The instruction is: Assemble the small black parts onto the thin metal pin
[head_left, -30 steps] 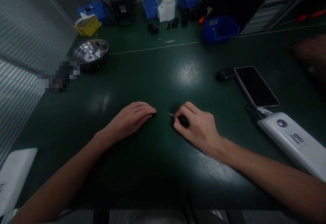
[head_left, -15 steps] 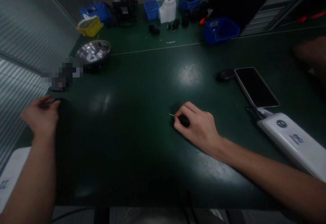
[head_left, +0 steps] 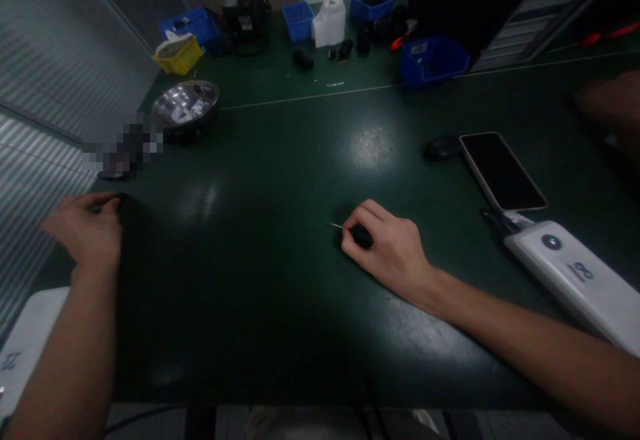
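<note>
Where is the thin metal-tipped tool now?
In the head view, the tool is in the right hand, just right of centre, left of the phone.

Open passage, to anyone standing by: the green tabletop (head_left: 240,227) between left hand (head_left: 93,227) and right hand (head_left: 387,247). Obstacles: metal bowl (head_left: 160,103), far left; mouse (head_left: 443,148), phone (head_left: 503,170) and white device (head_left: 563,270), right.

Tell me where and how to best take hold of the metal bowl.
Probably pinch the metal bowl by its right rim, coming from above on the right: the upward-facing mouth leaves that edge exposed, while white pieces lie inside.
</note>
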The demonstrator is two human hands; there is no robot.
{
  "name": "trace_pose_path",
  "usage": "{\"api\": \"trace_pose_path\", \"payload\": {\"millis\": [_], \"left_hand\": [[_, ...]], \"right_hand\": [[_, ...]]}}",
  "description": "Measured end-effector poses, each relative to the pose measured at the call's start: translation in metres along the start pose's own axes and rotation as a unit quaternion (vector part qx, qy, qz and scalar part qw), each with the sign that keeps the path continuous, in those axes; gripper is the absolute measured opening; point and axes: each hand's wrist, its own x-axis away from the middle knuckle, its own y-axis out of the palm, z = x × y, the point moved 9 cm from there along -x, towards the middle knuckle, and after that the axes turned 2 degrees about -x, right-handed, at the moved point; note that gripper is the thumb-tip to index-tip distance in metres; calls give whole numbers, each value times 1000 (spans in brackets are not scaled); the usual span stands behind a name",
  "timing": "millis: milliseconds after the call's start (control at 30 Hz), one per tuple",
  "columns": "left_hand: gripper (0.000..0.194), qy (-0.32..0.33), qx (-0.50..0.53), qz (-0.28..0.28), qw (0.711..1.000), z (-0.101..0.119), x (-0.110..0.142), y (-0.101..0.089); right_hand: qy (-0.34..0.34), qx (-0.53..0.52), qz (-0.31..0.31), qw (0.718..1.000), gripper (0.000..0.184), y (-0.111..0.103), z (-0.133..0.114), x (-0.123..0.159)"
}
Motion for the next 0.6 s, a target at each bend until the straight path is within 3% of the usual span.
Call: {"api": "trace_pose_path", "payload": {"millis": [100,267,600], "left_hand": [[34,18,-85,56,995,0,0,-8],[34,78,-124,21,989,15,1,-3],[29,65,-115,12,991,30,6,-7]], "right_hand": [[-1,-1,3,1000,9,-1,0,0],[-2,-4,-2,1000,9,0,-1,-1],[3,-7,-6,1000,10,-1,-1,-1]]}}
